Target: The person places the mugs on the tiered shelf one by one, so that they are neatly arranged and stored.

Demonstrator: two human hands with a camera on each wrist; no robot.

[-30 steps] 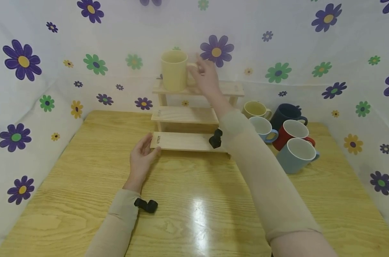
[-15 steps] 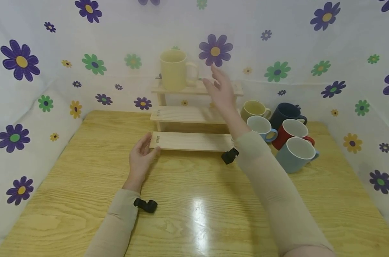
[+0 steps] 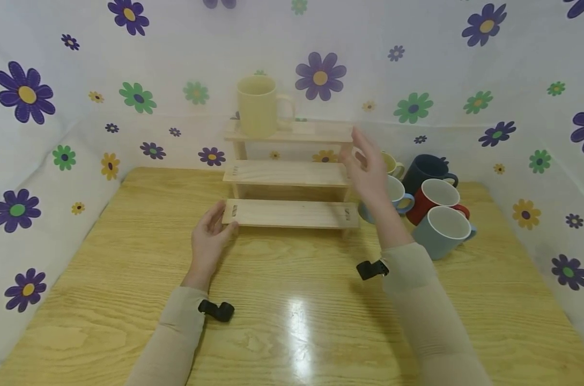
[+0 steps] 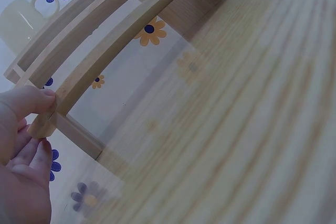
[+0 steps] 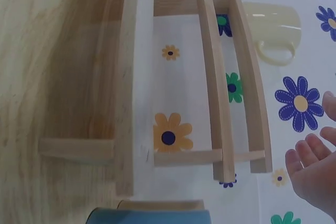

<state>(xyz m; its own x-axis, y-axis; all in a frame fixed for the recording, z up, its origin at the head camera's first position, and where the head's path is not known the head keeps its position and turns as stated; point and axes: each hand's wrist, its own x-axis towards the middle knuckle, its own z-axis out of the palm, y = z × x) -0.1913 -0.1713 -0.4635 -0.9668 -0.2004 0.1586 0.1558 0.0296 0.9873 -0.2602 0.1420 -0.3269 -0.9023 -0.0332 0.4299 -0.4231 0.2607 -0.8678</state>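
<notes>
A three-tier wooden shelf rack stands on the table. At the left end of its lowest tier, my left hand pinches the board; the left wrist view shows the thumb above the board and fingers below. A pale yellow mug sits upright on the left part of the top tier, its handle pointing right. My right hand is in the air by the rack's right end, holding nothing, its fingers loosely bent. In the head view it overlaps a yellow mug and a light blue mug.
Right of the rack the mugs stand grouped: a dark blue mug, a red mug and a grey-blue mug beside the two partly hidden ones. A flowered white cloth hangs behind and along the sides of the wooden table.
My right hand has let go of the pale yellow mug's handle and moved right and down, away from the top tier. The mug stays on the tier. My left hand keeps its grip.
</notes>
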